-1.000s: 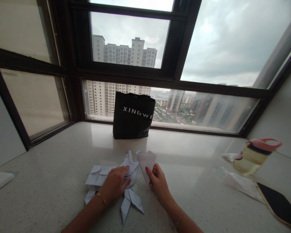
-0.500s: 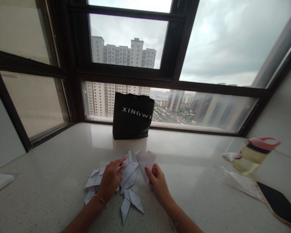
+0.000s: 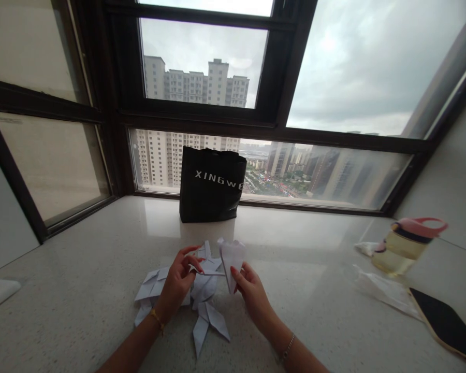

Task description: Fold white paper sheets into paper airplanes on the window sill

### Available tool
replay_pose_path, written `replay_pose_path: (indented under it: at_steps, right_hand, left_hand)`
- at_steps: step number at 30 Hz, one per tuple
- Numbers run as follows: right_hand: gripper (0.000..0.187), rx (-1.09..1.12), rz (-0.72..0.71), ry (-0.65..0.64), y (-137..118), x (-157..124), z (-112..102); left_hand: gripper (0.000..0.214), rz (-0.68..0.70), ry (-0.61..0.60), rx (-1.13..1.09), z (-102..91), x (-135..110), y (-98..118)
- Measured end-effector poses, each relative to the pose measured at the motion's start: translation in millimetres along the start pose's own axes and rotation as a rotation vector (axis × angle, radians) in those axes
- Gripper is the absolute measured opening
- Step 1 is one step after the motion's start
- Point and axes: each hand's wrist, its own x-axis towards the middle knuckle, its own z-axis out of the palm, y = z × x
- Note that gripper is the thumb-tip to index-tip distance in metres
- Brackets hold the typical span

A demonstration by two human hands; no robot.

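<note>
Behind, "XINGWE" bag [image 3: 212,199], right hand [image 3: 252,291] gripping folded paper [image 3: 232,256], left hand [image 3: 177,280] pinching thin paper [image 3: 213,273]

Dark window frames [image 3: 202,120]; cloudy sky [image 3: 357,67], towers [image 3: 217,85] outside; pale speckled countertop [image 3: 77,280].

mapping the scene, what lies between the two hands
In the head view, folded white paper pieces lie between the left hand and right hand, which grips another folded piece.

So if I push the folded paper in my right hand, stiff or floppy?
The folded paper looks thin, so probably light; layered folds should stiffen it where the right hand grips, though its wavy upper edge might flop.
</note>
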Motion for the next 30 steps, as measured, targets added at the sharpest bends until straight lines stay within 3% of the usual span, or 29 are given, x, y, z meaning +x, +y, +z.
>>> replay_pose_path:
  at_steps: [3, 10, 16, 20, 26, 30]
  right_hand:
    - [0.040, 0.063, 0.039, -0.041, 2.9, -1.1, 1.2]
    - [0.037, 0.001, -0.001, 0.088, 0.8, 3.3, -6.6]
    - [0.040, -0.010, 0.112, -0.157, 1.6, -5.9, 8.9]
    - [0.038, -0.095, 0.060, -0.266, 9.0, -11.6, 17.0]
    - [0.039, -0.207, 0.072, -0.169, 15.4, -12.9, 15.9]
    - [0.040, -0.243, 0.110, -0.091, 13.1, -11.1, 15.2]
  left_hand:
    - [0.048, -0.040, 0.042, -0.027, -3.2, 2.3, -0.8]
    - [0.058, -0.083, 0.030, -0.197, -6.8, 4.5, -8.3]
    - [0.057, -0.189, -0.030, -0.292, 1.9, -0.4, -11.0]
    - [0.063, -0.335, -0.033, -0.493, 6.8, -3.6, -5.6]
    - [0.055, -0.423, -0.047, -0.770, 6.3, -5.3, 7.4]
    - [0.054, -0.434, -0.085, -0.750, 7.9, -5.6, 9.1]
